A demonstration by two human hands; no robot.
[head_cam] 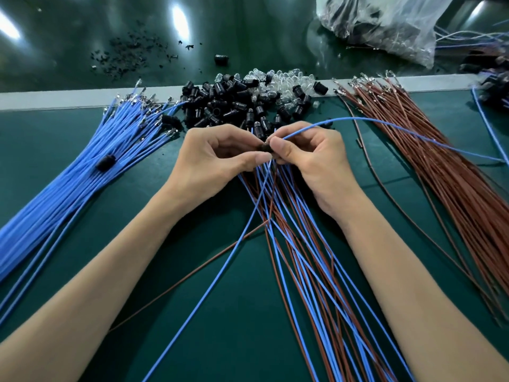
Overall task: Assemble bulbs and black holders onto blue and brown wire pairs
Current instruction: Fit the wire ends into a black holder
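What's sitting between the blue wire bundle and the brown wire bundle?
Head view: black holders, clear bulbs, left hand, right hand, crossed wire pairs.

On the bench (248, 340), black holders (220, 106) and clear bulbs (286, 81) lie heaped centrally; blue wires (82, 175) fan at its left edge, brown wires (440, 161) at its right.

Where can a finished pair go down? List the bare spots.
Bare mat between the blue wire bundle and left forearm; a narrower strip between right forearm and brown wire bundle. Crowded: holder pile, crossed wires at centre.
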